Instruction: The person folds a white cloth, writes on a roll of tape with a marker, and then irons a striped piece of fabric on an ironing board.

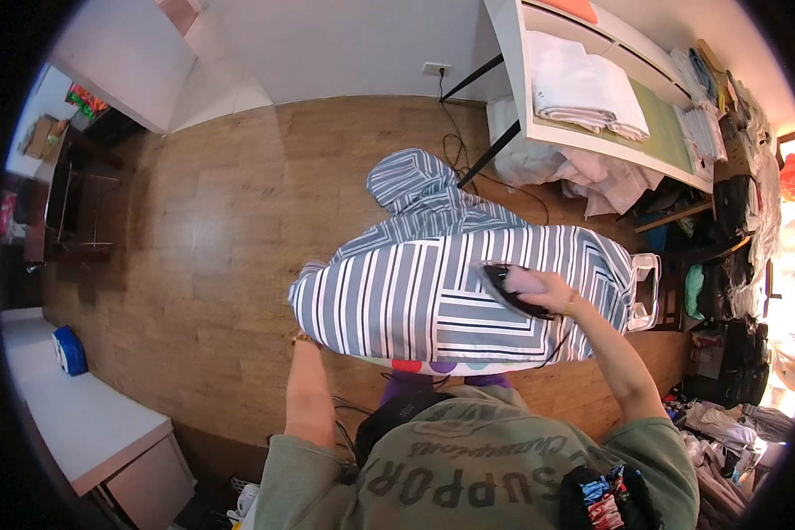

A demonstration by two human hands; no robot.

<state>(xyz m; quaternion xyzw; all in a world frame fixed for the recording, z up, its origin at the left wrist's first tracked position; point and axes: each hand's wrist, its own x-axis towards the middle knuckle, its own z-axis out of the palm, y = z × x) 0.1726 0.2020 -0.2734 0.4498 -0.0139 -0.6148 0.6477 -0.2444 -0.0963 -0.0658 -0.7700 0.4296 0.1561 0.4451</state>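
Observation:
Grey, white and navy striped cloth [380, 296] covers the ironing board [503, 365], whose dotted cover shows along the near edge. Beyond the far side, more of the cloth hangs down in folds. My right hand [553, 293] is closed round the pinkish handle of a dark iron [496, 279]. The iron rests over the striped cloth, right of the middle, with its tip toward the far left. At the board's left end, my left hand [305, 336] is mostly hidden by the cloth edge, and its fingers do not show.
A white shelf table [528, 97] with folded white towels [583, 84] stands at the far right. Its cord [458, 141] runs from a wall socket across the wooden floor [212, 221]. White cabinet [106, 415] lies lower left; piled clothes [724, 442] lie lower right.

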